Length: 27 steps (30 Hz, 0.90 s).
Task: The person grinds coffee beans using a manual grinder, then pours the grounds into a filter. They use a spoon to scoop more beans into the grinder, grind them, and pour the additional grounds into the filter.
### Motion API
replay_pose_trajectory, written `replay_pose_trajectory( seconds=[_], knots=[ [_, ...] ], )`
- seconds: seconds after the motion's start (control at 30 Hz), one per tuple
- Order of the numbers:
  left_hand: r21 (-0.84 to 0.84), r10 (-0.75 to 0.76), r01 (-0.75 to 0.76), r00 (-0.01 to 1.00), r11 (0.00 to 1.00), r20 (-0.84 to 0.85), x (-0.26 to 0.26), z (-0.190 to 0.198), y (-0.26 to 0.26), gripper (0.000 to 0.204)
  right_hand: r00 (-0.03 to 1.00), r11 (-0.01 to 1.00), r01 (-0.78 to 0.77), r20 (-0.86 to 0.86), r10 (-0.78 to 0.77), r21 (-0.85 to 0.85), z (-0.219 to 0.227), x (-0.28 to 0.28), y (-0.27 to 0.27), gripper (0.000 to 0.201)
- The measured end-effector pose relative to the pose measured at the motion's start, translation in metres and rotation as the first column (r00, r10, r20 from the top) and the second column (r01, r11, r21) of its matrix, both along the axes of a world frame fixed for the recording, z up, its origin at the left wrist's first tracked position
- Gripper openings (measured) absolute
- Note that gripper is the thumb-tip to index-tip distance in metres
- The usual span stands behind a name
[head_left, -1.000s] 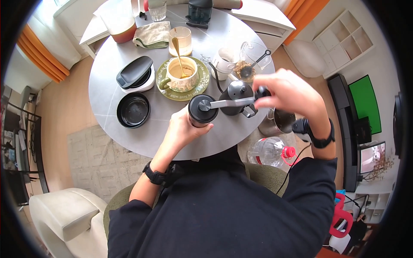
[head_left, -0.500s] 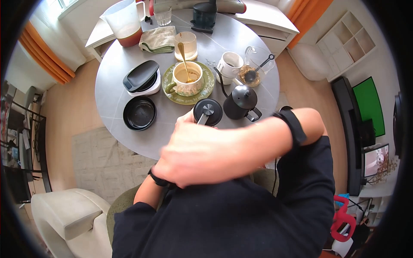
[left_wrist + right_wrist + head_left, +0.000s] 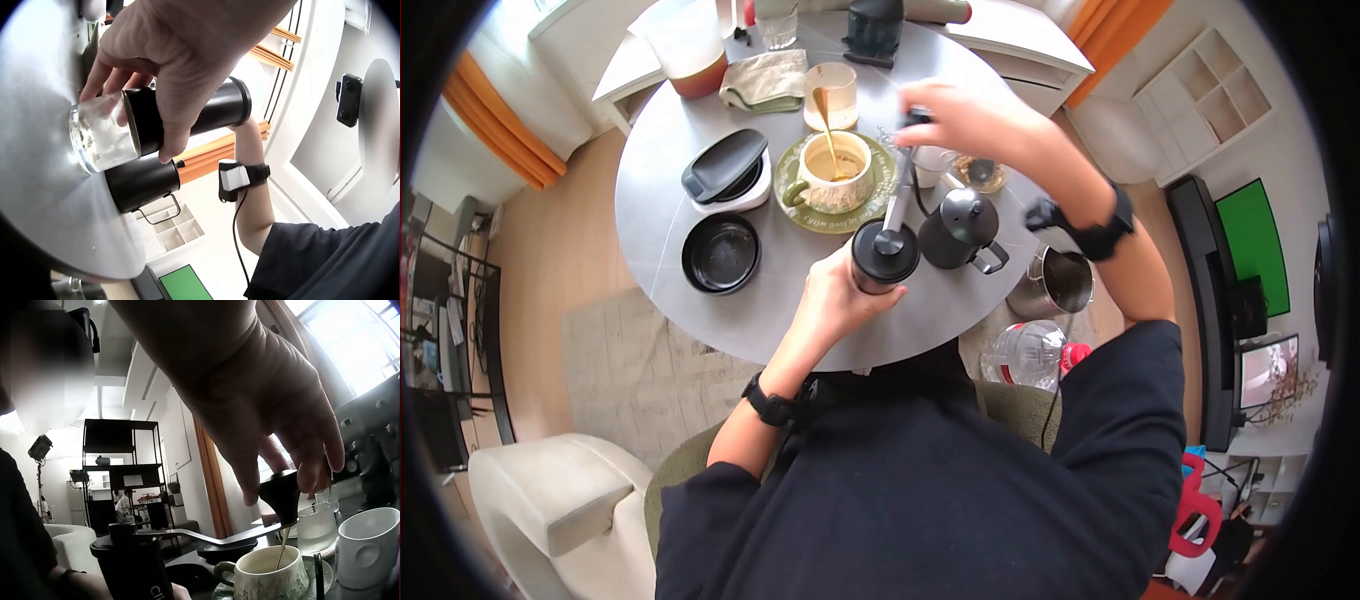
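A black hand coffee grinder [image 3: 884, 258] stands upright at the table's near edge. My left hand [image 3: 838, 300] grips its body, fingers and thumb wrapped around the black part, as the left wrist view shows. Below that grip, the grinder's clear glass jar [image 3: 106, 134] meets the tabletop, with a little residue inside. From the lid a metal crank arm [image 3: 898, 200] points away from me. At its far end my right hand [image 3: 985, 125] pinches the black knob [image 3: 281, 492] from above. Right of the grinder is a black gooseneck kettle [image 3: 962, 230].
Beyond the grinder, a patterned mug [image 3: 836, 185] with a gold spoon sits on a green plate [image 3: 800, 220]. A black round dish [image 3: 721, 254] and a scale with a dark tray [image 3: 725, 165] lie left. A metal pot [image 3: 1050, 283] and water bottle [image 3: 1025, 355] stand off the table, right.
My right hand has swung the crank from the right, round toward my body, and now to the far side. My left hand keeps its hold on the grinder.
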<state>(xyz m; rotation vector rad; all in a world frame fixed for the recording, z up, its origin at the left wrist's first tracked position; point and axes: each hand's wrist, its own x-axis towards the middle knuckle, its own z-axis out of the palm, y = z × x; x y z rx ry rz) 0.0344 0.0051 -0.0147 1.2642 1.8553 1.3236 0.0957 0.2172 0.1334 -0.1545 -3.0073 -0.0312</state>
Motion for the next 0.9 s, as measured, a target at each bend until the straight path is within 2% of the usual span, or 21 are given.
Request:
replay_pose_trajectory(
  seconds=[0.03,0.13,0.2,0.23,0.33,0.4,0.43,0.47,0.53,0.6,0.67,0.7,0.73,0.77,0.87,0.9],
  knots=[
    [-0.035,0.01,-0.01,1.0,0.999,-0.003,0.0,0.001,-0.003,0.052,0.995,0.999,-0.047,-0.091,0.045,-0.015,-0.008,0.018,0.009,0.036],
    [0.087,0.032,-0.033,0.999,0.996,0.018,0.0,-0.005,-0.002,0.031,0.997,0.983,0.057,0.052,-0.049,-0.174,0.01,0.072,-0.004,0.033],
    [0.114,0.044,-0.043,0.999,0.993,-0.005,0.002,0.001,-0.002,0.031,0.994,0.971,0.082,0.09,-0.063,-0.225,0.021,0.101,-0.027,0.032],
    [0.122,0.052,-0.049,0.998,0.991,-0.018,0.001,0.002,-0.004,0.031,0.981,0.959,0.137,0.166,-0.098,-0.249,0.026,0.111,-0.039,0.031],
    [0.118,0.029,-0.027,0.999,0.993,-0.018,0.0,0.001,-0.004,0.031,0.952,0.97,0.087,0.306,-0.014,-0.226,0.039,0.128,-0.072,0.036],
    [0.107,0.035,-0.033,0.999,0.994,-0.012,0.001,-0.002,-0.003,0.03,0.908,0.955,-0.024,0.393,0.145,-0.297,0.043,0.127,-0.089,0.038],
    [0.103,0.04,-0.039,0.999,0.994,-0.007,0.001,-0.003,-0.003,0.03,0.842,0.953,-0.065,0.496,0.211,-0.295,0.048,0.121,-0.099,0.038],
    [0.073,0.031,-0.031,1.0,0.997,-0.001,0.001,-0.002,-0.003,0.038,0.841,0.92,-0.142,0.446,0.307,-0.366,0.049,0.115,-0.107,0.036],
    [0.014,0.014,-0.014,1.0,1.0,0.009,0.0,0.001,-0.004,0.054,0.764,0.861,-0.293,0.44,0.472,-0.415,0.042,0.099,-0.121,0.033],
    [-0.053,0.002,-0.002,1.0,0.999,-0.002,-0.001,-0.002,-0.002,0.051,0.695,0.786,-0.462,0.383,0.609,-0.412,0.034,0.08,-0.14,0.029],
    [-0.121,-0.007,0.005,1.0,0.993,-0.011,-0.003,-0.006,-0.002,0.049,0.702,0.741,-0.589,0.251,0.667,-0.322,0.019,0.057,-0.159,0.024],
    [-0.056,0.005,-0.002,0.999,0.998,0.053,-0.001,0.0,-0.005,0.045,0.712,0.748,-0.607,0.235,0.662,-0.268,0.012,0.041,-0.166,0.023],
    [0.083,-0.038,0.031,0.995,0.996,0.093,0.001,0.009,-0.009,0.045,0.721,0.754,-0.621,0.22,0.657,-0.215,0.004,0.023,-0.171,0.023],
    [0.118,-0.029,0.026,0.999,0.993,0.023,0.002,0.006,-0.008,0.042,0.728,0.756,-0.634,0.206,0.654,-0.162,-0.002,0.005,-0.173,0.024],
    [0.223,0.02,0.023,0.982,0.975,-0.19,0.0,-0.01,-0.005,0.033,0.721,0.729,-0.668,0.11,0.684,-0.15,0.0,-0.053,-0.155,0.032],
    [0.261,0.04,0.031,0.965,0.965,-0.26,-0.001,-0.011,-0.004,0.03,0.792,0.804,-0.578,0.144,0.594,-0.141,0.002,-0.067,-0.147,0.033]
  ],
)
